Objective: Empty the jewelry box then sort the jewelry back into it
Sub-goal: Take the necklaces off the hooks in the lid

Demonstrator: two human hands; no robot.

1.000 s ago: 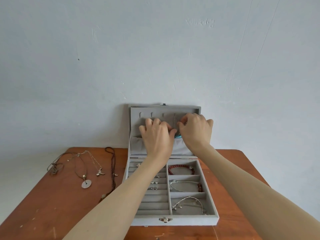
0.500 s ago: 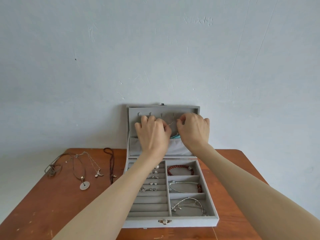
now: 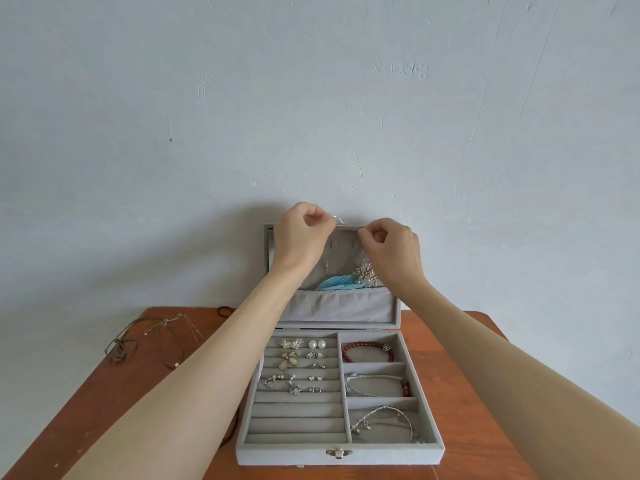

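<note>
Two hands (image 3: 346, 237) pinching thin silver chain (image 3: 341, 221) above open grey velvet jewelry box (image 3: 341, 455).

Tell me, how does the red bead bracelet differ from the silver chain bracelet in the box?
The red bead bracelet is chunky beads, in the far right compartment. The silver chain bracelet is thin and pale, in the near right compartment. Both lie loose in the jewelry box.
</note>
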